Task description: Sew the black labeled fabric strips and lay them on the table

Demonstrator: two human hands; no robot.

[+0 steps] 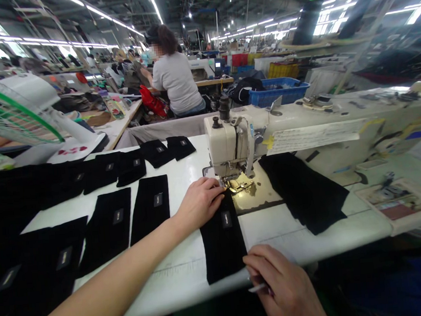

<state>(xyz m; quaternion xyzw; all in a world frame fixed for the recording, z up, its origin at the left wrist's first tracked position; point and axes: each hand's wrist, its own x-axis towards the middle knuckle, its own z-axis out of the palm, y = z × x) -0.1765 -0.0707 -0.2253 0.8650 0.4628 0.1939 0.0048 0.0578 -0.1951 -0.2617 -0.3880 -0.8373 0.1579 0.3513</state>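
A black fabric piece (221, 245) with a small dark label (226, 219) lies on the white table, its far end at the presser foot (231, 183) of a sewing machine (227, 137). My left hand (201, 200) is closed at that far end, fingertips pressed together on the fabric beside the foot. At the near right corner, the thumb and forefinger of my right hand (283, 279) touch the fabric edge. A slim pale-tipped tool (257, 287), apparently thread snips, is tucked in the curled fingers of my right hand; most of it is hidden.
Several labelled black pieces (149, 210) lie in rows to the left. More black fabric (305, 189) is right of the needle, near a small parts tray (394, 198). A fan (33, 109) stands back left. A person (175, 75) sits ahead, near a blue basket (278, 91).
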